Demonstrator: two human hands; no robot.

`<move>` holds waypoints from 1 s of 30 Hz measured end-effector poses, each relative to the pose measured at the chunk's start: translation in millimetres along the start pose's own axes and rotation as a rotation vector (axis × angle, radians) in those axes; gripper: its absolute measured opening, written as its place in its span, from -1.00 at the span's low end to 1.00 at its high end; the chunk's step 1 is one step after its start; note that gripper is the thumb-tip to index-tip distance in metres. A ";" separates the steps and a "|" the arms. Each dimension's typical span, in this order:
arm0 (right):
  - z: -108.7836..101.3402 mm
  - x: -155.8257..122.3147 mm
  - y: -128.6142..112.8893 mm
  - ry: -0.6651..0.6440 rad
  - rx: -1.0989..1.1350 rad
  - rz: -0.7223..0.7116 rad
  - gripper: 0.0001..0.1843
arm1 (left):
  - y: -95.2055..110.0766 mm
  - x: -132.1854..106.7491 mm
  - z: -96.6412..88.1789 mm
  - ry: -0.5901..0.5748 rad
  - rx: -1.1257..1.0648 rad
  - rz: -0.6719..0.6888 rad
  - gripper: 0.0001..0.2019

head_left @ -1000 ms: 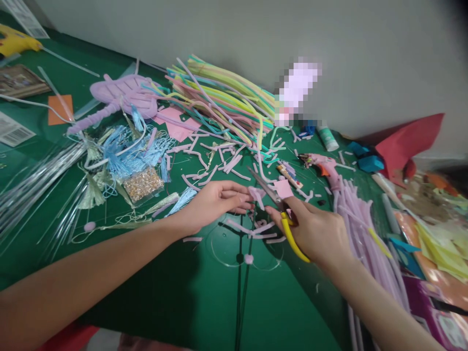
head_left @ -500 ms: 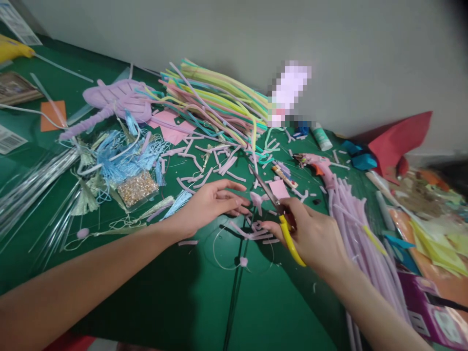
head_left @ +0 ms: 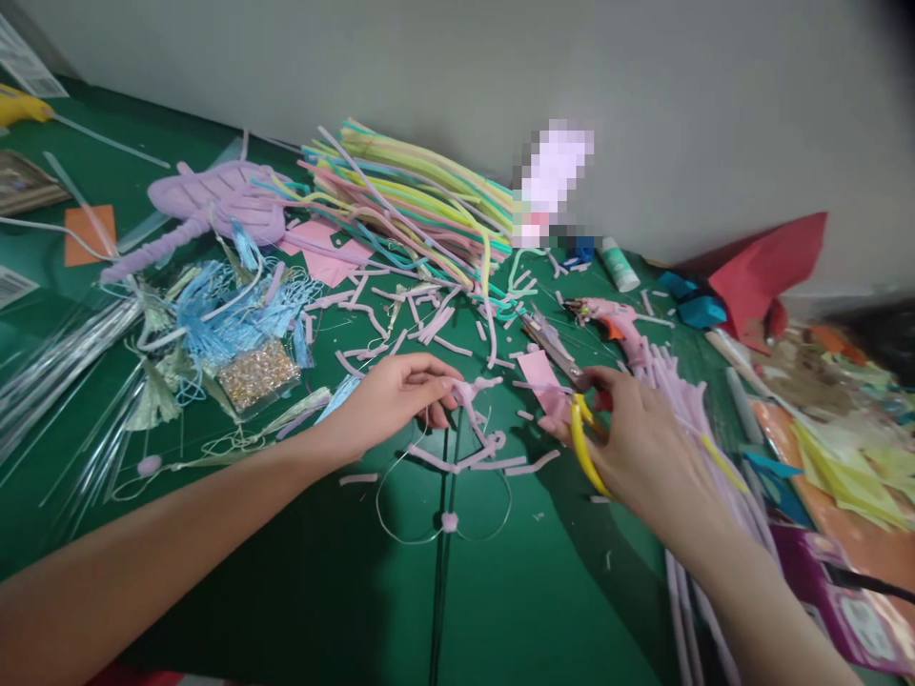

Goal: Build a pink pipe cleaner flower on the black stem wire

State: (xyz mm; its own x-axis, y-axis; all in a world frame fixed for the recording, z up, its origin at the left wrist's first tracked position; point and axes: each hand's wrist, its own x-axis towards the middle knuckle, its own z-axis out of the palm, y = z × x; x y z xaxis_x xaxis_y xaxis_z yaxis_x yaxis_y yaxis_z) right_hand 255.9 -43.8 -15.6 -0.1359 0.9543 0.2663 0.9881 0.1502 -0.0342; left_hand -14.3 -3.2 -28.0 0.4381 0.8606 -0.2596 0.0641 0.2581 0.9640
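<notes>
My left hand (head_left: 396, 395) lies over the green table (head_left: 300, 572) with its fingers pinched on a short lilac pipe-cleaner piece (head_left: 470, 391). That piece runs down to a bent lilac shape (head_left: 472, 455) lying on a thin wire loop (head_left: 421, 519). My right hand (head_left: 647, 448) grips yellow-handled scissors (head_left: 572, 400), whose blades point up and left, away from the piece. A pink square of paper (head_left: 538, 373) lies just under the blades.
Several cut lilac scraps (head_left: 421, 319) litter the table. A heap of coloured pipe cleaners (head_left: 415, 195) lies at the back, blue tassels (head_left: 214, 305) and a bag of gold beads (head_left: 258, 367) at left. A pink glue gun (head_left: 619, 319) and lilac pipe cleaners (head_left: 686, 429) lie right.
The scissors have swung away to the right, off the lilac piece. My left hand has curled from flat into a pinch on that piece and drawn it slightly left.
</notes>
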 end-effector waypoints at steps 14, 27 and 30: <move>-14.5 64.8 -24.4 -0.114 -0.023 -0.004 -0.74 | 10.1 6.5 -3.0 0.050 0.034 -0.154 -0.86; 10.4 107.5 -45.0 -0.313 0.349 0.147 -0.86 | 6.5 4.7 -5.0 0.031 0.053 -0.110 -0.81; -11.8 83.9 -28.4 -0.324 0.719 0.308 -0.87 | 6.1 4.5 -6.8 0.001 0.062 -0.116 -0.81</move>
State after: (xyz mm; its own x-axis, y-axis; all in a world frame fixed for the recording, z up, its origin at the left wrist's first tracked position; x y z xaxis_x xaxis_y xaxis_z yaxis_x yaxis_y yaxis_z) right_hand 217.2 29.0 19.1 0.0097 0.9899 -0.1413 0.7127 -0.1060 -0.6934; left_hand -18.0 5.2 -23.7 0.4237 0.8268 -0.3700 0.1694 0.3289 0.9290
